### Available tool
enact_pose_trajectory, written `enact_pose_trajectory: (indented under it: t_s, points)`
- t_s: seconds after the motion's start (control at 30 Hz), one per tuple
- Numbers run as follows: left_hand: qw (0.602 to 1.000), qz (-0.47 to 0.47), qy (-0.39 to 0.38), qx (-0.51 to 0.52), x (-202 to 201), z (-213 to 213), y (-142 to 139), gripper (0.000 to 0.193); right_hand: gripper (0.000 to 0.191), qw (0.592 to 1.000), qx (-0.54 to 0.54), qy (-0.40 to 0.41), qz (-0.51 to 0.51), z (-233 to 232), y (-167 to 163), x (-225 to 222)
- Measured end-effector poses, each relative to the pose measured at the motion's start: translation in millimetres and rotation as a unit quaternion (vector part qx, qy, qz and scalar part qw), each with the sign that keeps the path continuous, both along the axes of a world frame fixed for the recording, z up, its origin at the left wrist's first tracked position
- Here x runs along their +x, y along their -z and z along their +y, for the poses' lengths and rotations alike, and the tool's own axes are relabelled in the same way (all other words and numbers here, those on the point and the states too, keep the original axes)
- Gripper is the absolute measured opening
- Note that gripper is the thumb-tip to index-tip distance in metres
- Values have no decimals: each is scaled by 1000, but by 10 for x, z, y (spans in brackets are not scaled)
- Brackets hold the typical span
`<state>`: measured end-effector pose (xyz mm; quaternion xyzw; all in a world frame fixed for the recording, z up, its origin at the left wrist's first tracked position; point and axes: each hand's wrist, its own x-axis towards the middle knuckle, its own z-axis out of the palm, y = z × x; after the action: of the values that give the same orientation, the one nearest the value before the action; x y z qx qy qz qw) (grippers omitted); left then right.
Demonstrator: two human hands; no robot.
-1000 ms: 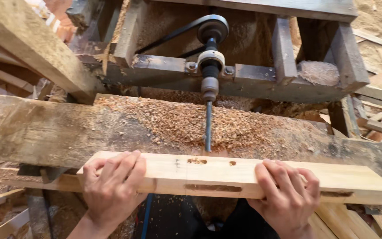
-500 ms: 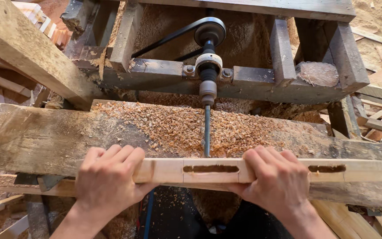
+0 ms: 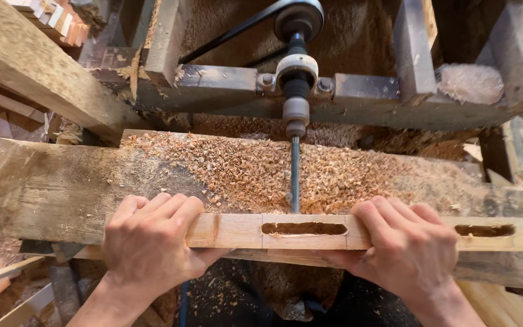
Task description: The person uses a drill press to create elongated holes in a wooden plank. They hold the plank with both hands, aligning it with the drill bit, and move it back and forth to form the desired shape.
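Looking down from the head camera, both hands press on a pale wooden rail (image 3: pixel 310 231) that lies across the near edge of a broad, worn workbench plank (image 3: pixel 49 188). The left hand (image 3: pixel 146 245) lies palm-down over the rail's left part, fingers curled over its far edge and closed around the wood. The right hand (image 3: pixel 404 248) grips the rail the same way, just right of a long oval slot (image 3: pixel 304 229) cut into the top face. A second slot (image 3: pixel 484 231) shows further right, beyond the right hand. A slim drill bit (image 3: pixel 295 175) runs from a dark chuck (image 3: pixel 296 112) toward the rail's far edge, meeting it about level with the middle slot; whether the tip is inside the wood is hard to tell from this angle. A heap of reddish wood shavings (image 3: pixel 243 169) covers the plank behind the rail. A black drive belt (image 3: pixel 231 33) runs up and left from the pulley (image 3: pixel 298 18) above the chuck.
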<state>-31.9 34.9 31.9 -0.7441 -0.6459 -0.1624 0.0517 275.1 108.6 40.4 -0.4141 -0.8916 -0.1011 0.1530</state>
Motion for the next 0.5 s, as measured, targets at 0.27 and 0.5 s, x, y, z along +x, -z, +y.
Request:
enact_pose_trajectory:
  t_s: [0.27,0.5]
  points:
    - [999,10,-24,41,96,-41,37,54,64,999,19,-30,26,129,223,204]
    - [992,73,-30,96,277,186,-202,56,65,998,32,-47,8,444,-79,34]
